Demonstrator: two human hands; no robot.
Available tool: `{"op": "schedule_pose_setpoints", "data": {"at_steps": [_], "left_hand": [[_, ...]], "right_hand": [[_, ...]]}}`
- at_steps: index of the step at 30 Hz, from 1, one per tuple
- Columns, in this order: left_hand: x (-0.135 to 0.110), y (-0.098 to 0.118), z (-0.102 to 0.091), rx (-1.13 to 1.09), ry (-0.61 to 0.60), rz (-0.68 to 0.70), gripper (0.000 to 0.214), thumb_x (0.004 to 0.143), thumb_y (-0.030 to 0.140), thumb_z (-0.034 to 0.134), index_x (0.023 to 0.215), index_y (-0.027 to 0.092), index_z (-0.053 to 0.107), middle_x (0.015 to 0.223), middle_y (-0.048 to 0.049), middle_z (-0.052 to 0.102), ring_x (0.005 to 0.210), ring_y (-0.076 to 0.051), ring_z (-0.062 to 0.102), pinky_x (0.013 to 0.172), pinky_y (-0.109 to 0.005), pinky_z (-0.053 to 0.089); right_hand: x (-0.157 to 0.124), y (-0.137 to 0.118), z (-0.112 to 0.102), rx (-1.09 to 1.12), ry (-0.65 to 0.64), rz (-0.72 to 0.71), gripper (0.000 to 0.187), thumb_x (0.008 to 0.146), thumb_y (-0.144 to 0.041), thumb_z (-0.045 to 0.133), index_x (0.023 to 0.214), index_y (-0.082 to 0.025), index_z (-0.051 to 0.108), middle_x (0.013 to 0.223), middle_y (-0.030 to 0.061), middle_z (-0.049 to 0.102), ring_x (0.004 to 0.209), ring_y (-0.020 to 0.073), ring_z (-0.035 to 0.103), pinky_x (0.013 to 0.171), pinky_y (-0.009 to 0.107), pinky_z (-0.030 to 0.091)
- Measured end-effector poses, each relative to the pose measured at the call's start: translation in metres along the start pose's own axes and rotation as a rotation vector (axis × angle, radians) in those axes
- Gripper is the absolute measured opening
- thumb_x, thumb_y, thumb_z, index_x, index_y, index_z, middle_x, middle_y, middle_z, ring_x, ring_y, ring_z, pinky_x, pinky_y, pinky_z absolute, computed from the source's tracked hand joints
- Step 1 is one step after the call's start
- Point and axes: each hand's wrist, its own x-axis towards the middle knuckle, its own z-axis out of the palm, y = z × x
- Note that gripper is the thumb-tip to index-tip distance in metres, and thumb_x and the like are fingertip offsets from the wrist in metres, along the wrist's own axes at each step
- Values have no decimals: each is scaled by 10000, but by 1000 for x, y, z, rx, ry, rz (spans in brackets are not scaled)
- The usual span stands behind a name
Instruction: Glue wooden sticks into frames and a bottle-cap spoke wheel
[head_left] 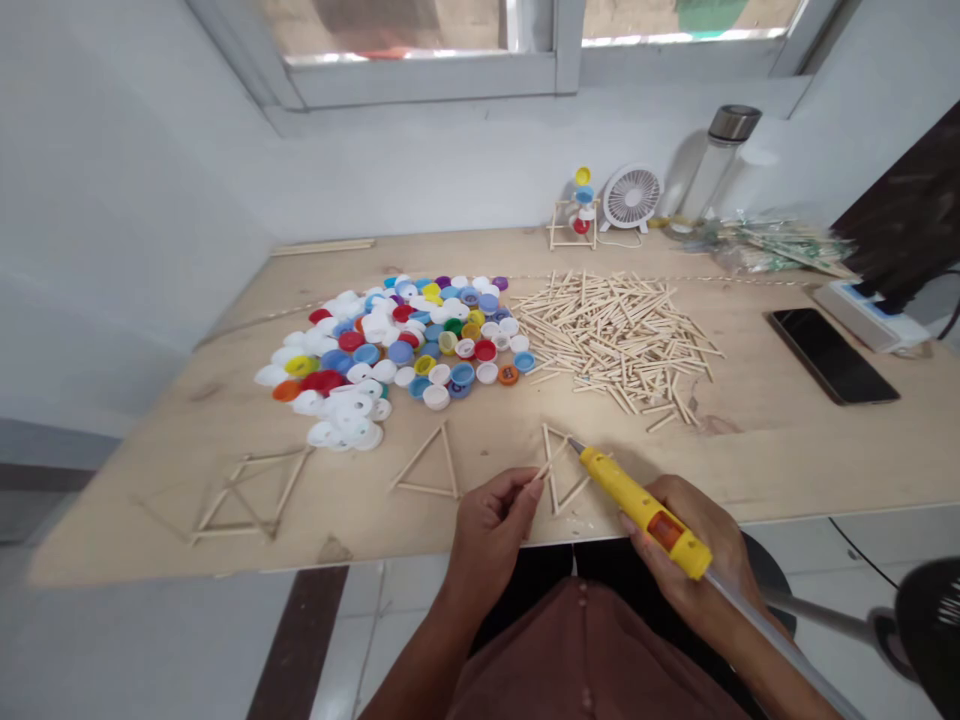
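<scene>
My right hand point(694, 560) is wrapped round a yellow glue gun point(637, 505), whose tip touches a small triangle of wooden sticks point(559, 470) near the table's front edge. My left hand point(491, 525) pinches a wooden stick point(549, 460) that lies against that triangle. A finished stick triangle point(429, 465) lies just to the left. A larger stick frame point(251, 495) rests at the front left.
A heap of coloured bottle caps point(397, 350) and a pile of loose sticks point(615, 335) fill the middle of the wooden table point(787, 450). A phone point(831, 355) lies at the right. A small fan point(631, 197), a bottle point(716, 160) and a cap-and-stick model point(579, 210) stand at the back.
</scene>
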Motion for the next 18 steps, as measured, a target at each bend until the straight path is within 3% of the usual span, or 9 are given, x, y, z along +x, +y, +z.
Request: {"op": "schedule_pose_setpoints", "data": {"at_steps": [18], "left_hand": [[-2,3,0,10,9,-19,329,741,412,637,887,129,720,476,63,386,455,-73,325,427,-189,236]], "right_hand": [[2,3,-4,-37,9,-35,144,881,-302,489,773,-216,529,637,-8,560,551,137,544,506,252,388]]}}
